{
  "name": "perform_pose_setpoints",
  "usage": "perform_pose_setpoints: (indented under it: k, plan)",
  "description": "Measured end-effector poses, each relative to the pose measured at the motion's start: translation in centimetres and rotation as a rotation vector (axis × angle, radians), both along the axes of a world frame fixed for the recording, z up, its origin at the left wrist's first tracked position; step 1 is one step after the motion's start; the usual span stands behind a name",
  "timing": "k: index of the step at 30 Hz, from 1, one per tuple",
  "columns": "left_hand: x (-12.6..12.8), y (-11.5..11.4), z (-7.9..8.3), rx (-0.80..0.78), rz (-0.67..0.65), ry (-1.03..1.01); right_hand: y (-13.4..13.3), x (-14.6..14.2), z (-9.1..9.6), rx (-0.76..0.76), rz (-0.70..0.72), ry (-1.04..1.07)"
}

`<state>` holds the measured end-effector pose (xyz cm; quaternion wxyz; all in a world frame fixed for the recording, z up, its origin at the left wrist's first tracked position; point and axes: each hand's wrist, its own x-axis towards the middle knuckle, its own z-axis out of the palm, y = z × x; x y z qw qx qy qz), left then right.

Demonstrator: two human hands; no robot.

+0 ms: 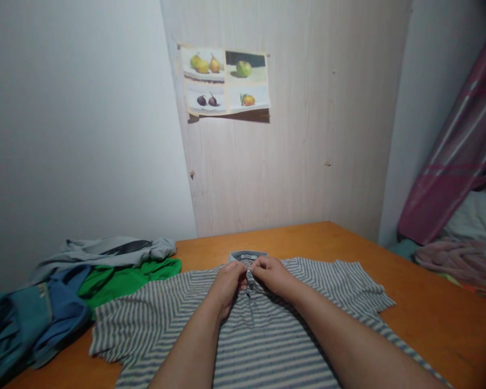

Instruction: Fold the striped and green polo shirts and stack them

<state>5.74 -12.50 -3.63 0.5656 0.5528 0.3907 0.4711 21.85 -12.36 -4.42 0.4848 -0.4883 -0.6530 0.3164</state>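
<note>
A grey-and-white striped polo shirt (267,335) lies flat, front up, on an orange wooden table (429,302), collar pointing away from me. My left hand (229,281) and my right hand (269,273) meet at the button placket just under the collar (248,255). Both hands are closed in a pinch on the fabric edges of the placket. Both forearms stretch over the shirt's chest.
A heap of clothes sits at the table's left: a grey garment (105,251), a green one (125,278) and blue ones (32,319). A fruit picture (225,81) hangs on the wooden panel behind. Bedding and a pink striped blanket (457,162) lie to the right.
</note>
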Motion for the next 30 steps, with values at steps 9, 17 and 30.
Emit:
perform_pose_setpoints:
  k: [9, 17, 30]
  plan:
    - [0.29, -0.55, -0.09, 0.069, 0.180, 0.126, -0.01, 0.08, 0.05, -0.034, 0.062, 0.018]
    - [0.30, -0.53, 0.23, -0.042, 0.215, 0.082, -0.25, 0.22, 0.17, -0.039, 0.125, 0.008]
    - [0.12, -0.13, 0.10, -0.064, 0.158, 0.017, -0.67, -0.05, 0.77, -0.084, 0.150, 0.074]
